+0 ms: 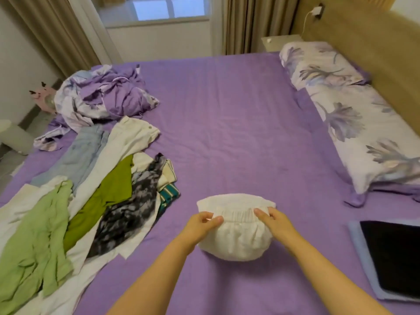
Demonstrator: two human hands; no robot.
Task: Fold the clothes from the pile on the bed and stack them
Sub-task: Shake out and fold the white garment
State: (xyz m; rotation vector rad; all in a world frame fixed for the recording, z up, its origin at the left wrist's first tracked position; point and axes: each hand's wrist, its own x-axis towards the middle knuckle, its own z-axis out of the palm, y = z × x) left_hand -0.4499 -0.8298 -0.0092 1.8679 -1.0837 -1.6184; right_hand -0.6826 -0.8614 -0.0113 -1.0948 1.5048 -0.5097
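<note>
Both hands, left hand (204,220) and right hand (271,218), pinch a soft, light white garment's (236,235) elastic waistband (possibly shorts); unfolded pile (79,196) at nine o'clock.

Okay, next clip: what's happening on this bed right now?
A person is folding laundry on a purple bed. Both hands hold a white garment with an elastic waistband: the left hand pinches one end of the band, the right hand grips the other. The garment lies compactly bunched in front of them. To the left, a loose pile of clothes, green, white, pale blue and dark patterned, is still unfolded. No folded stack is visible yet.
</note>
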